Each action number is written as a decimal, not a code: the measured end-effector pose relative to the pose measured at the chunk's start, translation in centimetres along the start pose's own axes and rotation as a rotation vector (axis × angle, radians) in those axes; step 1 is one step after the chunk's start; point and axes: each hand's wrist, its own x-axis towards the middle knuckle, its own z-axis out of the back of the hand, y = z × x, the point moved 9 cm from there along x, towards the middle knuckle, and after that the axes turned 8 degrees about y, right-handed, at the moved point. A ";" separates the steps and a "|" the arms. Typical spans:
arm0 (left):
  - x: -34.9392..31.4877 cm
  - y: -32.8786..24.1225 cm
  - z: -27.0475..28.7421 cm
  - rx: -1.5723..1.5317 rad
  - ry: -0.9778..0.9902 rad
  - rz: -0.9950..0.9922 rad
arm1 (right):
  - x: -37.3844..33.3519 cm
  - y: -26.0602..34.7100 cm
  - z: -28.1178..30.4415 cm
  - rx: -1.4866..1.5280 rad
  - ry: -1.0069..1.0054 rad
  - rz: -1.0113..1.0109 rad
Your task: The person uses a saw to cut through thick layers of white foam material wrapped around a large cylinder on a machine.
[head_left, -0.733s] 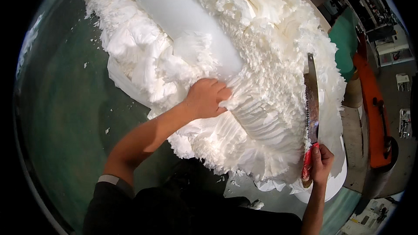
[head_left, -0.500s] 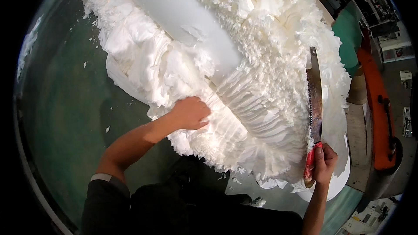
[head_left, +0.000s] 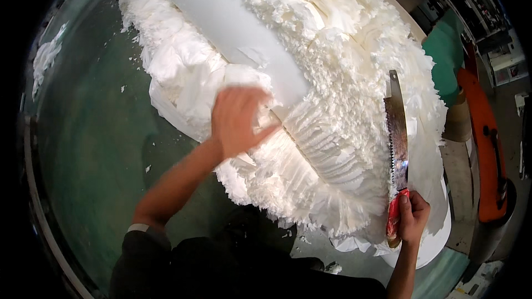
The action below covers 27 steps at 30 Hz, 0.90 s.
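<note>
A large mass of torn, layered white paper-like material (head_left: 343,99) lies in front of me, with ragged, frayed edges. A long slit runs through its layers, and a smooth whitish surface (head_left: 221,16) shows between the torn sides at the top. My left hand (head_left: 241,119) is over the slit's left side, blurred, thumb apart from the fingers and nothing seen in it. My right hand (head_left: 413,216) grips the red handle of a hand saw (head_left: 398,144). The saw's blade points away from me, toothed edge to the left, along the right part of the white mass.
Green floor (head_left: 94,149) with white scraps spreads to the left; a larger white scrap (head_left: 47,61) lies far left. At the right are an orange object (head_left: 485,149), a green sheet (head_left: 445,55) and a brown cardboard tube (head_left: 459,119). Dark machinery (head_left: 471,0) stands at the upper right.
My left hand has lifted from the torn layers, moved up the slit and spread from a closed shape. My right hand keeps the saw in nearly the same place. The view has shifted slightly.
</note>
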 end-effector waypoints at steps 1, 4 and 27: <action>1.8 1.2 1.3 0.050 -0.113 0.076 | 0.0 0.0 0.0 -0.001 0.000 -0.005; 4.0 5.3 0.7 0.034 -0.296 0.196 | 0.2 0.5 -0.2 -0.008 0.007 0.030; 6.6 -1.3 -1.0 0.006 0.111 -0.193 | 0.2 0.4 0.0 0.073 0.020 -0.007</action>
